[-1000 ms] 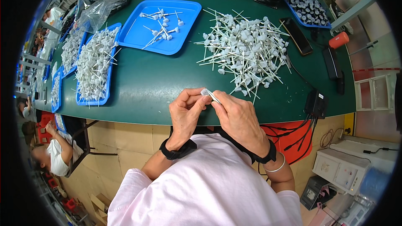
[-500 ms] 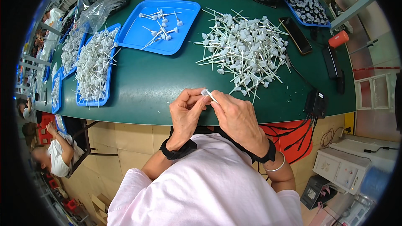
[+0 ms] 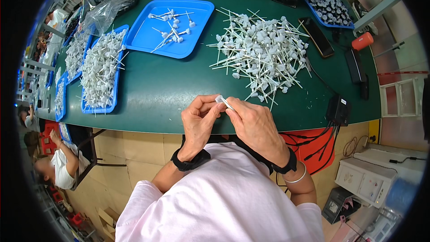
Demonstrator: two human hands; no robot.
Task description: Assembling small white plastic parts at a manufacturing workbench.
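Close to the table's near edge, my two hands meet over a small translucent white plastic piece [image 3: 219, 99] with a thin white stem. My left hand [image 3: 199, 118] pinches its wider end between thumb and fingers. From the other side my right hand [image 3: 253, 123] grips the stem, most of which its fingers hide. Beyond my hands, to the right, lies a big heap of white-headed plastic pieces with thin stems [image 3: 264, 54]. A blue tray [image 3: 148, 42] at the far left of the heap holds several similar pieces with darker shafts.
More blue trays [image 3: 115, 94] of white pieces stand at left, near plastic bags [image 3: 109, 13]. At right are a phone [image 3: 317, 38], a black box with cables [image 3: 337, 110] and a tray of dark-and-white parts [image 3: 330, 10]. Another person [image 3: 67, 163] sits at lower left.
Almost nothing differs. My right hand has shifted very slightly to the right, and both hands keep their pinch on the white piece.
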